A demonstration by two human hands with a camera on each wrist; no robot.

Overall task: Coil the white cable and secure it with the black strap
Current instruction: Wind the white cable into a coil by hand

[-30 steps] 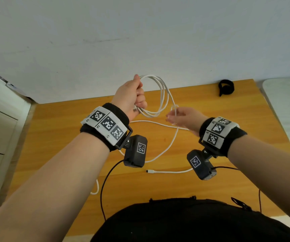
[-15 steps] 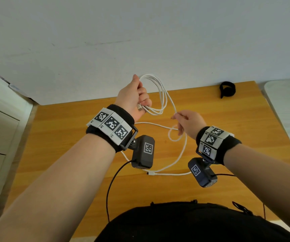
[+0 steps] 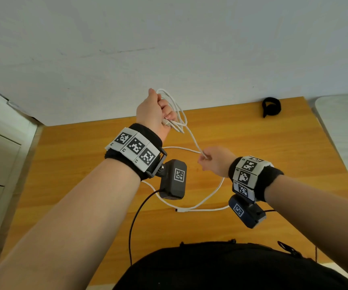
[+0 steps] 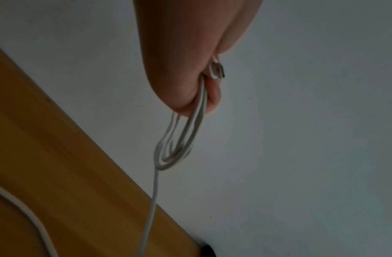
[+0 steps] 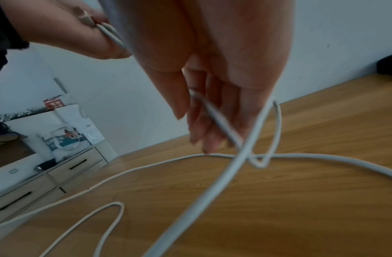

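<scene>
The thin white rubber-sheathed cable (image 3: 176, 110) is partly coiled: several loops hang from the left hand (image 3: 155, 114), whose fingers are curled tight round the bundle and one plug, while the slack trails on the yellow wooden counter (image 3: 273, 143) toward 6 o'clock. The right hand (image 3: 214, 162) pinches the running strand between thumb and fingers. To do this loop well, I would feed the strand up with an even length, letting it twist freely so no kink forms. The black fabric strap (image 3: 271, 106) lies at 1 o'clock, well apart. The right wrist view shows a small kinked bend that the head view hides; the left wrist view shows the loops stacked neatly.
</scene>
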